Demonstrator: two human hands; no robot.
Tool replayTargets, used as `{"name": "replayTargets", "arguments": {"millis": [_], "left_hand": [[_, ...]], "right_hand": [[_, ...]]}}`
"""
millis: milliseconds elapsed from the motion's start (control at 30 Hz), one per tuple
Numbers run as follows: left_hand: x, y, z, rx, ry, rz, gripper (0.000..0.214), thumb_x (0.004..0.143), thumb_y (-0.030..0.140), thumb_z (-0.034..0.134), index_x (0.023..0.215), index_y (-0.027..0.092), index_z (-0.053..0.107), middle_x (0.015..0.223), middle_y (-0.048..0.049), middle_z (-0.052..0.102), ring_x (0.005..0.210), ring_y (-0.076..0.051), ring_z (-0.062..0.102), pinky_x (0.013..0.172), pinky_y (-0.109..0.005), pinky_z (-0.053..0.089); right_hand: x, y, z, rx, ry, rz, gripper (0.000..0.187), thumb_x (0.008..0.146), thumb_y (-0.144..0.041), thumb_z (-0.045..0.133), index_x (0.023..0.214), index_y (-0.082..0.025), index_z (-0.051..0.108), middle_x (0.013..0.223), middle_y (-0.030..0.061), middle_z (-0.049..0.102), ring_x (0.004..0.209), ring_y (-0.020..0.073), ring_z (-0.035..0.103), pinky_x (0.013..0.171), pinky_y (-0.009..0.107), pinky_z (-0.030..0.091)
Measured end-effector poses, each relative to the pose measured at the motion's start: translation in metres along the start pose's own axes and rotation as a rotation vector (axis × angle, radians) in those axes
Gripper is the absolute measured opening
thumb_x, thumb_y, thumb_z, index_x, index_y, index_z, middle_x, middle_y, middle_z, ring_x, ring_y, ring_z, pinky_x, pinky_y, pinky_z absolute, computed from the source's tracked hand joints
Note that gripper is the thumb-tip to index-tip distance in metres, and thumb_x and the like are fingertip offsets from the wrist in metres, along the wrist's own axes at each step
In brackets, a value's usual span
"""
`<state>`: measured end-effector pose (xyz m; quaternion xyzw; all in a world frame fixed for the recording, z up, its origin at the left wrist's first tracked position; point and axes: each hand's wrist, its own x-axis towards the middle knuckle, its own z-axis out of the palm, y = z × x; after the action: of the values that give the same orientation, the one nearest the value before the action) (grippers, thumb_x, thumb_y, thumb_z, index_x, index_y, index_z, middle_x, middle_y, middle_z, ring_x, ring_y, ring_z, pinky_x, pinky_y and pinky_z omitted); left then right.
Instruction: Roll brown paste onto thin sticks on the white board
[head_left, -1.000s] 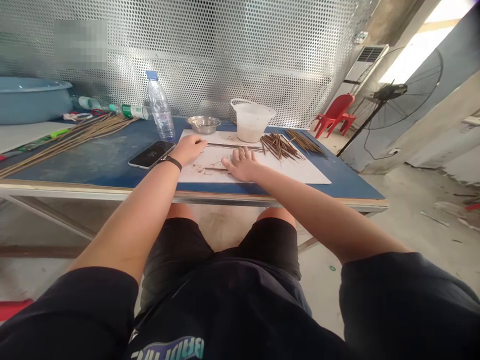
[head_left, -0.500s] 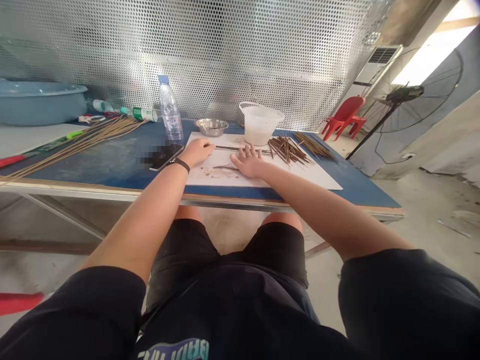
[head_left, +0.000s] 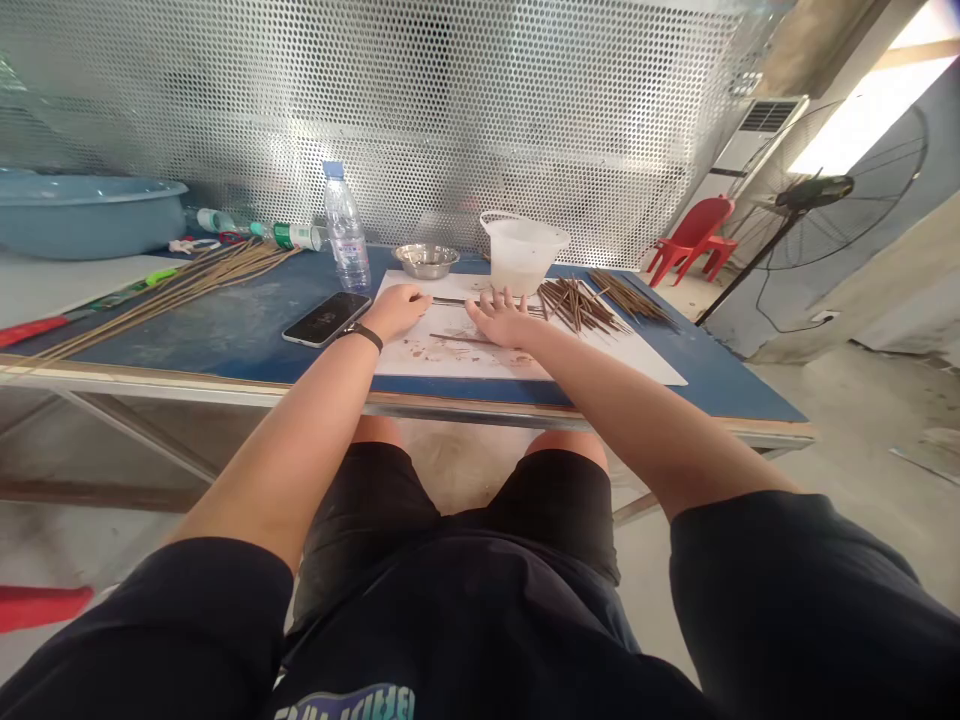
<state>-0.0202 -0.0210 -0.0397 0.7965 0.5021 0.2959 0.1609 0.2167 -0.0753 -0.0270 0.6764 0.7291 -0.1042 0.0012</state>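
Observation:
A thin dark stick (head_left: 450,301) lies across the white board (head_left: 630,365) on the table. My left hand (head_left: 400,311) is closed around its left end, thumb and fingers pinched together. Flat over the stick's right part rests my right hand (head_left: 504,320), fingers spread and pointing away from me. Nearer to me another thin stick (head_left: 455,339) lies on the board, its right end by my right palm. Brown flakes (head_left: 418,352) are scattered around it. To the right of my right hand is a loose pile of brown sticks (head_left: 581,306).
Behind the board stand a white plastic bucket (head_left: 525,250) and a metal bowl (head_left: 426,262). A clear bottle (head_left: 347,235) and a phone (head_left: 324,320) are on the left, with long tan rods (head_left: 172,290) beyond. More sticks (head_left: 630,297) lie at right; a fan (head_left: 817,190) stands past the table.
My right hand has slid slightly away from me over the stick, fingers still spread. My left hand keeps its pinch. The whole view has shifted a little.

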Motion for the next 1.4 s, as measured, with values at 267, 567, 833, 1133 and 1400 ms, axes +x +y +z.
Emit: {"name": "replayTargets", "arguments": {"millis": [267,567,833,1133,1400], "left_hand": [[-0.001,0.002,0.0,-0.035,0.012,-0.005,0.038,0.097,0.043,0.063,0.065,0.025,0.053,0.07,-0.0051,0.062,0.071,-0.024,0.055,0.071,-0.037,0.038],[0.001,0.001,0.001,-0.026,0.016,0.006,0.037,0.098,0.04,0.06,0.066,0.024,0.051,0.073,-0.0061,0.063,0.069,-0.022,0.053,0.069,-0.037,0.037],[0.004,0.0,0.0,-0.035,0.016,-0.007,0.032,0.099,0.037,0.064,0.071,0.024,0.056,0.077,-0.0056,0.067,0.076,-0.024,0.059,0.074,-0.035,0.041],[0.001,0.006,-0.002,-0.053,0.033,-0.071,0.023,0.099,0.033,0.068,0.079,0.024,0.059,0.081,-0.0049,0.071,0.084,-0.025,0.067,0.077,-0.033,0.043],[0.0,0.004,-0.001,-0.052,0.014,-0.067,0.026,0.1,0.037,0.066,0.08,0.025,0.057,0.085,-0.0061,0.07,0.084,-0.027,0.066,0.076,-0.034,0.044]], "right_hand": [[0.0,0.013,0.003,-0.036,-0.015,-0.012,0.103,0.103,-0.079,0.0,0.185,-0.016,0.006,0.193,0.0122,-0.001,0.176,0.0422,-0.015,0.137,0.07,-0.007],[-0.044,0.008,0.02,0.017,0.033,-0.018,0.104,0.105,-0.077,0.002,0.184,-0.009,0.004,0.192,0.015,-0.007,0.175,0.0382,-0.021,0.138,0.064,-0.013],[0.002,0.02,-0.002,0.026,0.047,-0.019,0.099,0.107,-0.071,-0.004,0.184,-0.011,0.006,0.193,0.0149,-0.005,0.175,0.0398,-0.018,0.139,0.067,-0.007],[-0.015,0.029,0.009,-0.061,0.049,-0.096,0.091,0.11,-0.064,0.006,0.184,-0.012,0.012,0.193,0.0144,0.005,0.176,0.0435,-0.013,0.137,0.071,-0.006],[-0.056,0.02,0.018,-0.017,0.017,-0.071,0.1,0.107,-0.074,0.003,0.184,-0.009,0.003,0.192,0.0141,-0.008,0.175,0.0371,-0.02,0.139,0.063,-0.01]]}}
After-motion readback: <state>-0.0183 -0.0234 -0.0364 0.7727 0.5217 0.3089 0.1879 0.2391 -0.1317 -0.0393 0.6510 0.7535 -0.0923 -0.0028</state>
